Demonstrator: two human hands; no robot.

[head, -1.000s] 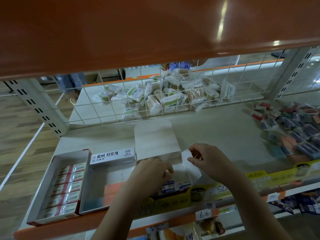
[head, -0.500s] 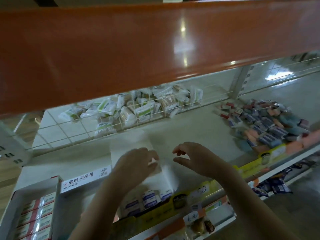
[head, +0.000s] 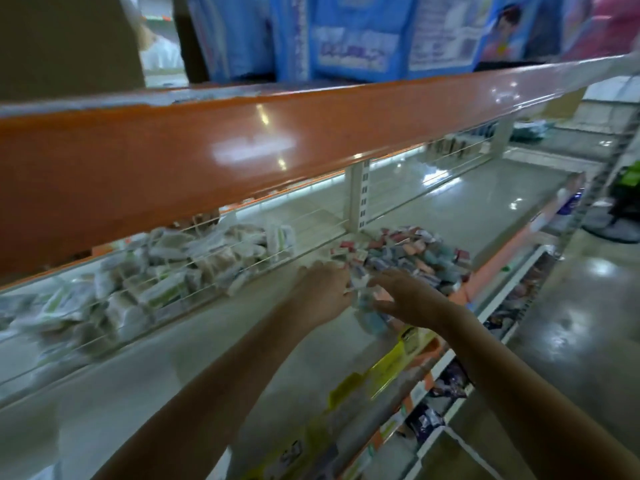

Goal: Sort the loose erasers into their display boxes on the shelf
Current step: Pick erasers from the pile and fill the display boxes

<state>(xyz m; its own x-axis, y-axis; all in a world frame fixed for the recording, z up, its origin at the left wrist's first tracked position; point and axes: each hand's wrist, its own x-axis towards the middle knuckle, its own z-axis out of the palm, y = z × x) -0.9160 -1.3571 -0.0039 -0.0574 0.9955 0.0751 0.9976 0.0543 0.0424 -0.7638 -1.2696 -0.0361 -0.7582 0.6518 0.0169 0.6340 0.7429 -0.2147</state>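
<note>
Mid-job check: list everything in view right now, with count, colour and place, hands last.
loose erasers: a heap, too blurred to count; mixed red, blue, peach, teal; on the shelf, right of centre.
white packets: many; white and green; behind the wire divider, left.
shelf: one; pale grey.
upper shelf edge: one; orange; across the top.
blue bags: several; upper shelf.
left hand: at the heap's near edge; grip unclear.
right hand: likewise.
</note>
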